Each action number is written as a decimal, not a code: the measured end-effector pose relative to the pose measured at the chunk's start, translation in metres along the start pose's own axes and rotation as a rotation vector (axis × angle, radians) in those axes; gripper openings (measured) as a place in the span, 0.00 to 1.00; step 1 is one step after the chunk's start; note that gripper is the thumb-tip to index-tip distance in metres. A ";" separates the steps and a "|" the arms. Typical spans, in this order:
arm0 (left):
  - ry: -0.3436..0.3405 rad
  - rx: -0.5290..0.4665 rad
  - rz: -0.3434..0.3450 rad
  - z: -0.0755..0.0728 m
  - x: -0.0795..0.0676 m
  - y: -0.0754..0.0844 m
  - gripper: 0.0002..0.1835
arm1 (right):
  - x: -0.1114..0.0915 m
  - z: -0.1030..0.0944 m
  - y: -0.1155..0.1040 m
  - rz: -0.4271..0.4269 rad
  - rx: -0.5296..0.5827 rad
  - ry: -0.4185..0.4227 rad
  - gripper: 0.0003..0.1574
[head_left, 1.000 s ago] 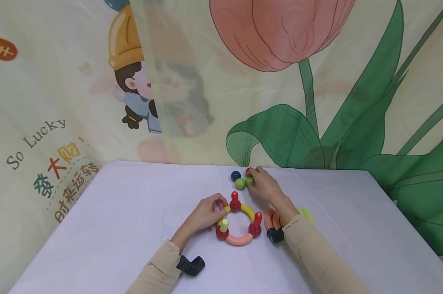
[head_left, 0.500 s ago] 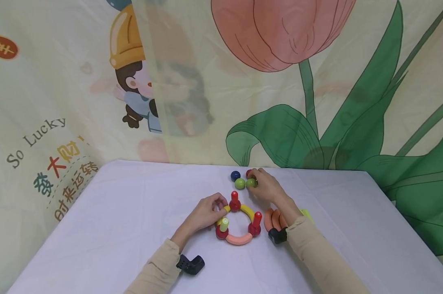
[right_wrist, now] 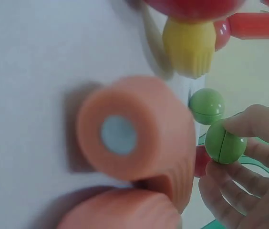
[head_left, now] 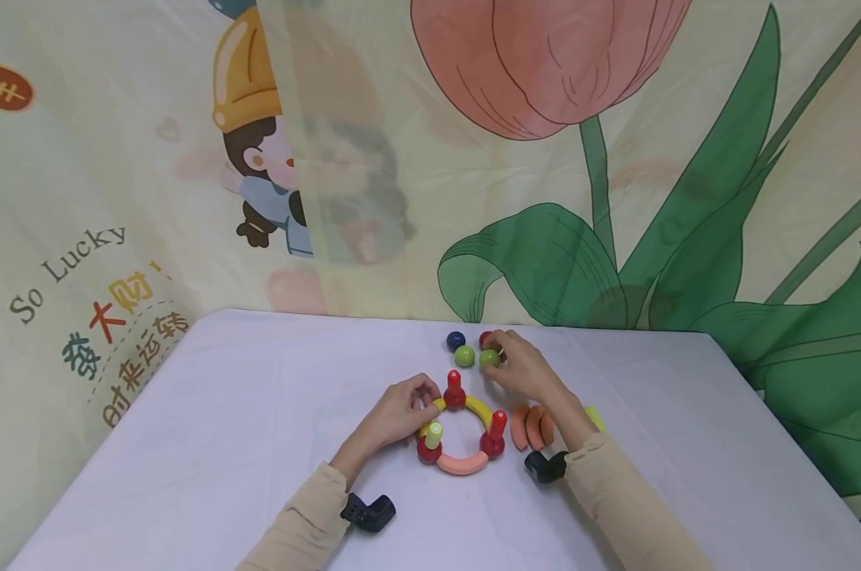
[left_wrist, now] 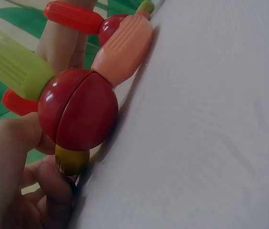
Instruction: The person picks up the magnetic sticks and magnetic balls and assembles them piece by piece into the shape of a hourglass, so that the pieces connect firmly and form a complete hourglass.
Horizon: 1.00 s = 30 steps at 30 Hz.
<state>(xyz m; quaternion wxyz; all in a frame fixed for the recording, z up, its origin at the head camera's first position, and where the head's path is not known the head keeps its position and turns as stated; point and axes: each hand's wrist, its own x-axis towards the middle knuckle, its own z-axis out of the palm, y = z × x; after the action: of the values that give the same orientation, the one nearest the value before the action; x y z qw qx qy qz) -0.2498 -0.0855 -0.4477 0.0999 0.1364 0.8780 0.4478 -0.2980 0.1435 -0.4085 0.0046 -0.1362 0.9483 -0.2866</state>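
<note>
On the table lies a ring of magnetic building pieces: red balls (head_left: pixel 492 444) joined by yellow curved rods (head_left: pixel 480 410) and a pink curved rod (head_left: pixel 462 464). Two red sticks (head_left: pixel 499 423) and a light green stick (head_left: pixel 434 434) stand up from its balls. My left hand (head_left: pixel 399 410) holds the ring's left yellow rod (left_wrist: pixel 72 161) between thumb and fingers. With thumb and fingertips my right hand (head_left: pixel 522 366) pinches a green ball (right_wrist: pixel 225 141). Close by are a second green ball (head_left: pixel 464 356), a dark blue ball (head_left: pixel 456 342) and a red ball (head_left: pixel 485 339), partly hidden by the fingers.
Several orange curved rods (head_left: pixel 532 428) lie right of the ring, below the right forearm. Light green pieces (head_left: pixel 595 417) show partly behind that forearm. The white-covered table (head_left: pixel 188 444) ends at a printed cloth backdrop (head_left: pixel 373 238).
My right hand has drawn back slightly to the right with the green ball, widening its gap from the other green ball. My left hand keeps its hold on the ring.
</note>
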 end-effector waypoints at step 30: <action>0.008 0.003 -0.005 0.001 0.000 0.000 0.09 | -0.044 -0.008 -0.004 -0.067 0.064 0.061 0.22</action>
<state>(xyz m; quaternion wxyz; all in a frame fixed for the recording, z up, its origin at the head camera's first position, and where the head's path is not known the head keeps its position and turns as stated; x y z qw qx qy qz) -0.2493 -0.0851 -0.4482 0.0974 0.1326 0.8795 0.4466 -0.2552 0.1559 -0.4027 -0.0293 -0.1587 0.9334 -0.3206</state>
